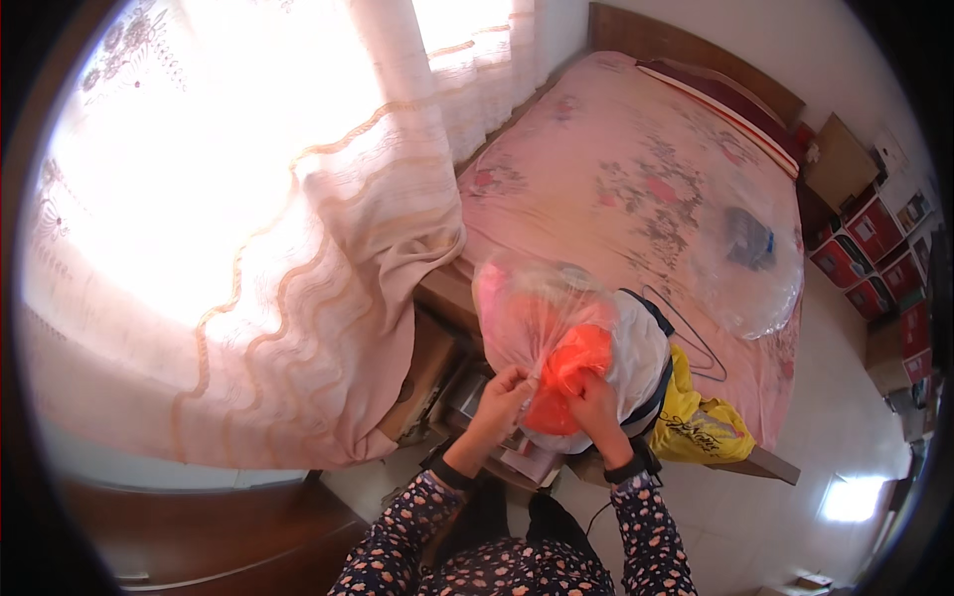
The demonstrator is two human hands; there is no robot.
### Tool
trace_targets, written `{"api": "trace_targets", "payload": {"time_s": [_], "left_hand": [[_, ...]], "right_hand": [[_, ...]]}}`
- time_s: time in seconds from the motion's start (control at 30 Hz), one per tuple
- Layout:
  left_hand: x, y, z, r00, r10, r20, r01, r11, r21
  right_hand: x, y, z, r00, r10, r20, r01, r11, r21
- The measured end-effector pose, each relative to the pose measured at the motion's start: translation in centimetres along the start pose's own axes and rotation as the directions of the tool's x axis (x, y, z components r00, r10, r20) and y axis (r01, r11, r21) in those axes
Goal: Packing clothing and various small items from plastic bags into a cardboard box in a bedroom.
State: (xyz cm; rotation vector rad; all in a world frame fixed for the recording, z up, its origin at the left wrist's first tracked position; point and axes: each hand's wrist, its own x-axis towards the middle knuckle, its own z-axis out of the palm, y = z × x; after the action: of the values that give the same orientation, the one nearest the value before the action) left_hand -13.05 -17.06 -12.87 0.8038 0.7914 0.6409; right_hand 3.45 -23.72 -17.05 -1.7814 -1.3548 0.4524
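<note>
A bulging clear plastic bag (542, 293) rests at the near corner of the bed, with pink and other items showing dimly through it. Its plastic draws together in folds toward my left hand (507, 395), whose fingers pinch the gathered part. Just to the right, my right hand (596, 405) is closed on a crumpled orange-red plastic bag (579, 356), which lies against the clear one. Both hands are close together at the front of the bundle. Behind my right hand is a white bag (641, 363) with a dark edge.
A yellow bag (701, 425) hangs over the bed's near edge. On the pink flowered bed (566, 149) lie a wire hanger (696, 343) and another clear plastic bag (760, 283). Long curtains (338, 258) drape at left, beside a brown cabinet (219, 531). Red boxes (874, 233) fill shelves at right.
</note>
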Motion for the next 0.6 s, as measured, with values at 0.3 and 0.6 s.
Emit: {"api": "trace_targets", "payload": {"time_s": [0.3, 0.6], "left_hand": [[-3.0, -4.9, 1.8, 0.956, 0.275, 0.099, -0.292, 0.884, 0.366], [-5.4, -4.5, 2.2, 0.979, 0.122, 0.166, -0.152, 0.971, 0.182]], "right_hand": [[6.5, 2.5, 8.6, 0.907, -0.34, 0.246, 0.358, 0.933, -0.028], [6.9, 4.4, 10.7, 0.916, -0.173, 0.363, 0.158, 0.985, 0.07]]}}
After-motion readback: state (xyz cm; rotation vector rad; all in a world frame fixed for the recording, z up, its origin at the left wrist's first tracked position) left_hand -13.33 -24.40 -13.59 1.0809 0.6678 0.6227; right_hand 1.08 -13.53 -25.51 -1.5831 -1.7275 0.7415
